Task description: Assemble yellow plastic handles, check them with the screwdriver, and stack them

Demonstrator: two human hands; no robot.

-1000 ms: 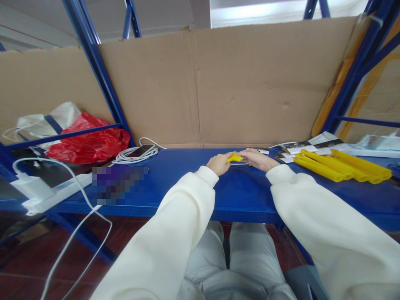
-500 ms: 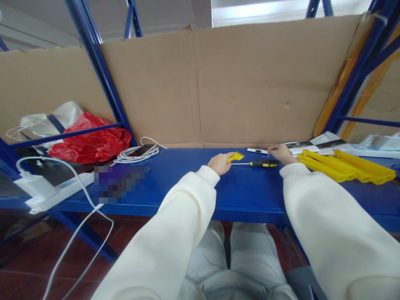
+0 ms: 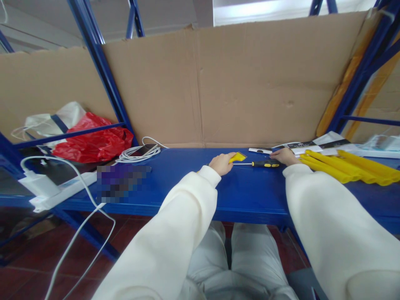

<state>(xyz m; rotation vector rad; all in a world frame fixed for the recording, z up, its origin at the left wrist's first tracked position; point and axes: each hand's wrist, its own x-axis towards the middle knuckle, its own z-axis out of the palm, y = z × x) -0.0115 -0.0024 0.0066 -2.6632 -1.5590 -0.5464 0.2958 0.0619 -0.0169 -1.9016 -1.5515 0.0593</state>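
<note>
A tall brown corrugated cardboard sheet backed the blue painted metal shelf, closing off the far side. On the shelf's right lay a bundle of long yellow plastic tubes beside flat black-and-white printed packets; at left sat a crumpled red plastic bag and a coil of white cable.

The right hand rested at the handle end of the slim black-and-yellow screwdriver, which lay flat on the shelf; its finger posture could not be told. The left hand pinched the small yellow plastic wedge-shaped piece between its fingers, just off the screwdriver's tip.

Risk, as judged: the screwdriver could roll toward the tubes if nudged; the wedge, held lightly by one edge, could slip. The tubes crowded the right hand's side.
</note>
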